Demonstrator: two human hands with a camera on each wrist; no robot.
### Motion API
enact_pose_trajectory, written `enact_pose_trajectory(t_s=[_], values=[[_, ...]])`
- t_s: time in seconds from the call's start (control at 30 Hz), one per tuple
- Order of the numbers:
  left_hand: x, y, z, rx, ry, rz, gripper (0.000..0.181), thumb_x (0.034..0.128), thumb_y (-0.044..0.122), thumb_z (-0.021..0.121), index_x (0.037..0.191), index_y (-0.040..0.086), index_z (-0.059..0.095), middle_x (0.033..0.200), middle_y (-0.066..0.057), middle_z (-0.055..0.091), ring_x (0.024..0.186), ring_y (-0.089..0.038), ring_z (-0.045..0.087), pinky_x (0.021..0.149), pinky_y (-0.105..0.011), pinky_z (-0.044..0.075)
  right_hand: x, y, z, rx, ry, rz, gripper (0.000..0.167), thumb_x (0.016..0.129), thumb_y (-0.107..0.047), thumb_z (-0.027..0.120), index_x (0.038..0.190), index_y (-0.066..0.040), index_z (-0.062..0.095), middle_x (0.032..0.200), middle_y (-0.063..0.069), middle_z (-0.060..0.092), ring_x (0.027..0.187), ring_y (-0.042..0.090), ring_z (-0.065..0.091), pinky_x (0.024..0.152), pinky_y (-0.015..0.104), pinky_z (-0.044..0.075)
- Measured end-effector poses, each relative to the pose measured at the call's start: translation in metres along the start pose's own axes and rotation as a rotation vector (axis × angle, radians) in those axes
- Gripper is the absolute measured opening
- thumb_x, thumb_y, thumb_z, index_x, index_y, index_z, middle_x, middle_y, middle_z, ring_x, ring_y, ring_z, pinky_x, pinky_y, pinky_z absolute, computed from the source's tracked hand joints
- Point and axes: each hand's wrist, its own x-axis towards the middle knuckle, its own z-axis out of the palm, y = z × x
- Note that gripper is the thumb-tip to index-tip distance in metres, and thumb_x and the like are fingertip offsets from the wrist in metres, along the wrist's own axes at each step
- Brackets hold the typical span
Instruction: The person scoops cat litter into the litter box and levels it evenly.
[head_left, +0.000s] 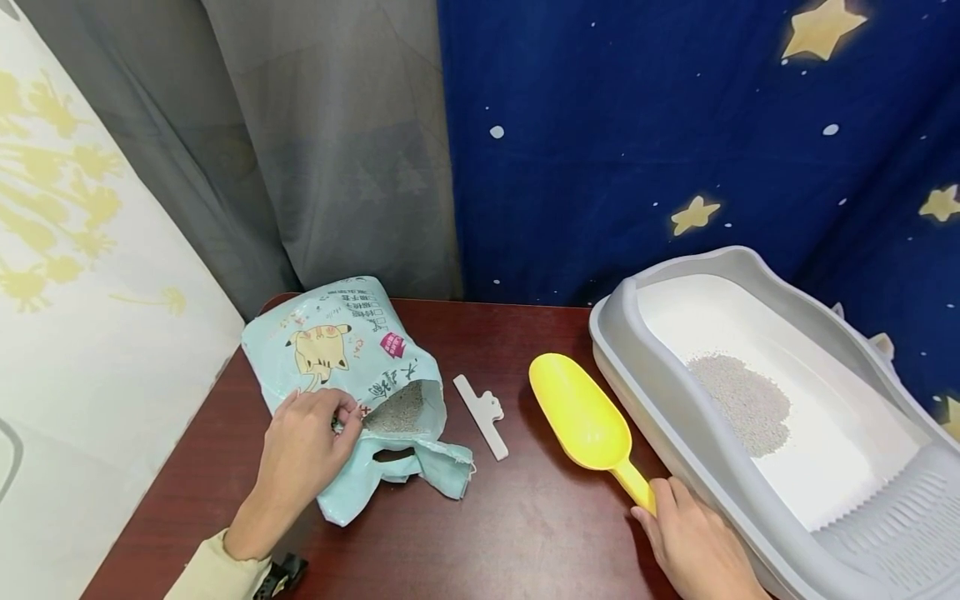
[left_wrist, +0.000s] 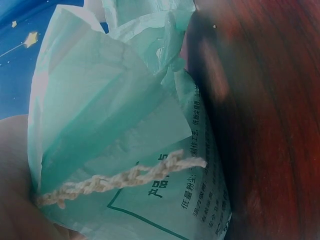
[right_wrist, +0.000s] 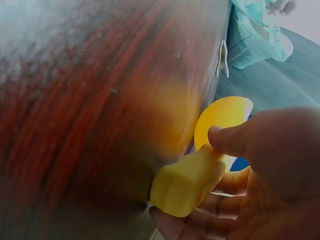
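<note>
A pale blue bag of cat litter lies on the table with its mouth spread, grey litter showing inside. My left hand pinches the edge of that mouth between thumb and fingers; in the left wrist view the bag's side and a braided string fill much of the picture. On the right, my right hand grips the handle of a yellow scoop, whose bowl looks empty. The right wrist view shows thumb and fingers round the yellow handle. Between bag and scoop lies a white clip.
A grey litter box with a white inside stands at the right, a patch of grey litter on its floor. Behind the dark red table hang a grey curtain and a blue starry curtain. A white wall is at left.
</note>
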Motion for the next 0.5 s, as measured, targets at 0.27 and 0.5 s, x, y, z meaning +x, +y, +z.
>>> enact_pose_trajectory(t_s=[0.27,0.5], values=[[-0.0003,-0.0003,-0.0003,0.003,-0.006,-0.005,0.014,0.0888,0.007,0.075,0.08,0.012,0.065,0.07,0.002,0.058,0.065,-0.019,0.052,0.075,-0.051,0.046,-0.0001,-0.0006,-0.0006,-0.004,0.055,-0.041,0.046,0.089,-0.019,0.093,0.117,-0.002,0.062,0.083,-0.004,0.043,0.059,0.01,0.038,0.048,0.03,0.037],[-0.0004,0.0002,-0.0004,0.006,-0.01,-0.004,0.014,0.0882,0.006,0.075,0.079,0.012,0.066,0.07,0.003,0.058,0.064,-0.018,0.051,0.075,-0.052,0.047,0.0019,-0.0012,-0.0037,0.002,0.057,-0.051,0.052,0.088,-0.02,0.094,0.122,0.001,0.062,0.086,-0.002,0.047,0.06,0.011,0.039,0.049,0.031,0.039]])
